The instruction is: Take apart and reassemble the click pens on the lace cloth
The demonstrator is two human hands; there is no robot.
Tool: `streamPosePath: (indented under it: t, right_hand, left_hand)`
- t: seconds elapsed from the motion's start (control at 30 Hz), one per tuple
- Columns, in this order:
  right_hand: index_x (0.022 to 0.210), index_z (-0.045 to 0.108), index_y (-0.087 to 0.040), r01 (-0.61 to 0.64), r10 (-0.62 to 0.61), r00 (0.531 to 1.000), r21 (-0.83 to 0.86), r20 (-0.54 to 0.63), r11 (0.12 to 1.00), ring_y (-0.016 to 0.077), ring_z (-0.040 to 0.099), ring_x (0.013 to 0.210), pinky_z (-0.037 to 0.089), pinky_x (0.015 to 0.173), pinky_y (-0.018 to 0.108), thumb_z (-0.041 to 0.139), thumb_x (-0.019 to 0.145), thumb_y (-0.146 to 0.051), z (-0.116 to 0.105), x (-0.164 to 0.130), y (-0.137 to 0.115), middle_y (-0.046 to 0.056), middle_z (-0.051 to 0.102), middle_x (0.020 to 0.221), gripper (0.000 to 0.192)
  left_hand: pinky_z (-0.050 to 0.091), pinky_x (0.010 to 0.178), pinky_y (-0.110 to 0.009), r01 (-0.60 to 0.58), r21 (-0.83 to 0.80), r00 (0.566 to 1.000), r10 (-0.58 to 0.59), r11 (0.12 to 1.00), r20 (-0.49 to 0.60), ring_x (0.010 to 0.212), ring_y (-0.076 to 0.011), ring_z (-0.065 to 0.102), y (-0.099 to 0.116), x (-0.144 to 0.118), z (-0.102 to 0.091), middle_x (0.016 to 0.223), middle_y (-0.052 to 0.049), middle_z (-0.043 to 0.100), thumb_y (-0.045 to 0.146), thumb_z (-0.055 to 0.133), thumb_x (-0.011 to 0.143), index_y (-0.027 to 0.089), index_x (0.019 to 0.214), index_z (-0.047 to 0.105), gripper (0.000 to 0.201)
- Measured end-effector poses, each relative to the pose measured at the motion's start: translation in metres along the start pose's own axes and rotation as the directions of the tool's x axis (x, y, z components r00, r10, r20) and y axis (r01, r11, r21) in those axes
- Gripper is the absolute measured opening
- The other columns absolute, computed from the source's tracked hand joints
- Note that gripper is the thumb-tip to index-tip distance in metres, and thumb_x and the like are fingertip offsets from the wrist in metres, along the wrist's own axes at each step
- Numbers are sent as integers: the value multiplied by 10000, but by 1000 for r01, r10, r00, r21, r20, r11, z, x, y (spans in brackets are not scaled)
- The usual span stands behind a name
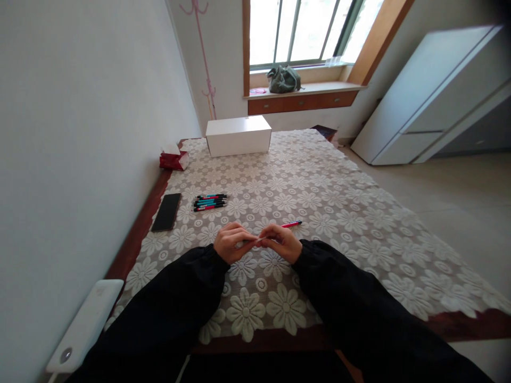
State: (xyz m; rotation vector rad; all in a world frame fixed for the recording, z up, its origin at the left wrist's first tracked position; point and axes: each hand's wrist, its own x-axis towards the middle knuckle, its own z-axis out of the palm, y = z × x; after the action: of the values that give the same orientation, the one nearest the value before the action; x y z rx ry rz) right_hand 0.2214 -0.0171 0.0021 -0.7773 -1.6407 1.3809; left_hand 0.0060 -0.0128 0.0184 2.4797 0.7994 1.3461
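Note:
Both of my hands meet above the flowered tablecloth (287, 308), fingertips together. My left hand (233, 242) is closed in a pinch, and my right hand (281, 242) pinches from the other side. Between the fingertips is something small and pale, mostly covered, too small to name. Just beyond my right hand lies a pink pen with a dark end (293, 224), partly hidden behind the fingers. Farther left, a group of several pink, teal and black pens (210, 202) lies side by side on the cloth.
A dark phone (166, 211) lies at the table's left side, with a red tissue pack (174, 160) behind it. At the far end stands a white box (238, 136). A white power strip (85, 324) is by the wall at lower left. A bag (284, 80) rests on the windowsill.

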Motion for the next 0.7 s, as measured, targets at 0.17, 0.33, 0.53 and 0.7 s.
streamPosePath:
  t: [0.17,0.33,0.53,0.7]
  right_hand:
    - [894,574,-218,-11,11,999,-24,-32,1000,176,736,735,592,676,300,712,852,-474,-1,0,1,30,763,802,294]
    - [851,647,-212,36,-46,996,-143,-71,989,186,741,714,600,697,314,732,836,-446,-4,0,-1,24,762,772,249]
    - [838,674,-215,90,-105,993,-227,-54,970,180,744,707,594,709,304,693,878,-424,-5,0,-9,24,777,763,213]
    - [824,686,-205,117,-131,991,-311,-25,943,157,712,640,558,658,281,645,915,-429,-6,-1,-12,24,764,711,246]
  left_hand:
    - [556,719,-291,23,-18,1000,-23,1000,-10,696,-138,659,-1,0,0,784,-14,781,303,739,848,224,865,749,81]
    - [553,717,-290,14,-23,1000,-15,1000,-27,702,-137,658,-1,0,0,781,-7,780,272,753,837,228,871,750,56]
    - [554,725,-289,5,-24,1000,-5,1000,-27,701,-134,660,-2,-1,0,797,-4,786,272,763,828,230,877,750,66]
    - [553,734,-281,22,-19,1000,-22,1000,-17,707,-129,662,-2,-2,0,799,-2,783,288,751,840,235,869,753,61]
